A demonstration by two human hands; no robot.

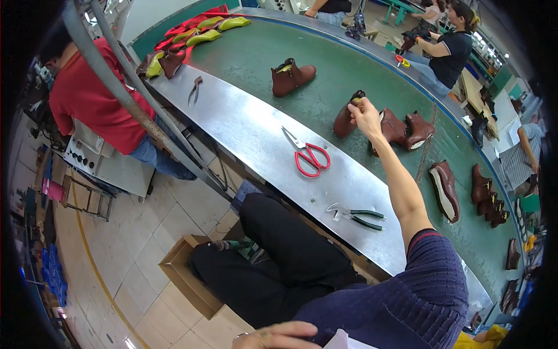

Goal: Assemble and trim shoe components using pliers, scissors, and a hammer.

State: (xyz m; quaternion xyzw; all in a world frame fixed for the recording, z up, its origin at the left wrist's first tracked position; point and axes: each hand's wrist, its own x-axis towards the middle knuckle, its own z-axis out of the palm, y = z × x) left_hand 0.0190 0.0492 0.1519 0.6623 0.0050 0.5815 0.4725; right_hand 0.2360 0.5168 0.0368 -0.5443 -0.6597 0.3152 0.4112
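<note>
My right hand (366, 118) reaches out over the green belt, its fingers closed at the top of a brown leather boot (344, 123) with a yellow-green lining. Just right of it stand two more brown boots (394, 127), close together. At the lower edge my left hand (276, 336) lies across my lap with its fingers stretched out, wearing a ring; nothing shows in it, and a white piece (343, 339) of unclear kind is beside it. Nearer than the belt, red-handled scissors (309, 156) and green-handled pliers (361, 217) rest on the metal ledge (256, 125).
On the green belt (238, 58) stand a lone boot (290, 78), a boot with a pale sole (444, 189) and several others. Pincers (194, 92) lie at the ledge's far end. A person in red (99, 96) sits left, beside metal posts (142, 107). A cardboard box (186, 273) stands below.
</note>
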